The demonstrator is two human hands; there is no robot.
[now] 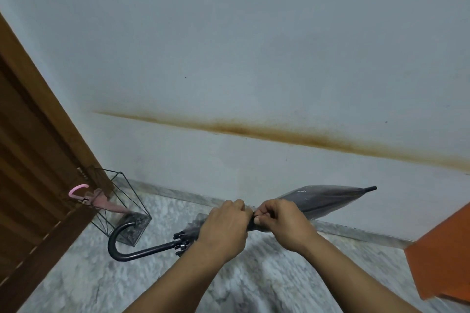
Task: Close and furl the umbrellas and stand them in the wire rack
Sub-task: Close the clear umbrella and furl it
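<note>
While held level: the grey umbrella [328, 198] lies crosswise in front of the person, above the marble floor [84, 279], closed but not yet tied.
Long axis: tip up and to the right near the wall [229, 46], black hook handle [124, 244] down and to the left, pointing toward the rack.
Left hand: the left hand [225, 226] is wrapped round the gathered canopy close to the rib ends, holding the folds tight.
Right hand: the right hand [279, 223] sits touching the left one, fingers pinching what looks like the closing strap against the cloth.
Step in hand: fastening the furl, by my reading.
Rack: the wire rack [119, 206] stands on the floor to the left, beside the wooden door [30, 160], with a pink umbrella [101, 202] already leaning in it.
Coming move: the rack lies on the left hand's side, so the tip, now on the far right, must swing down and across before the umbrella can stand inside.
Other: an orange panel [445, 249] shows at the right edge.
</note>
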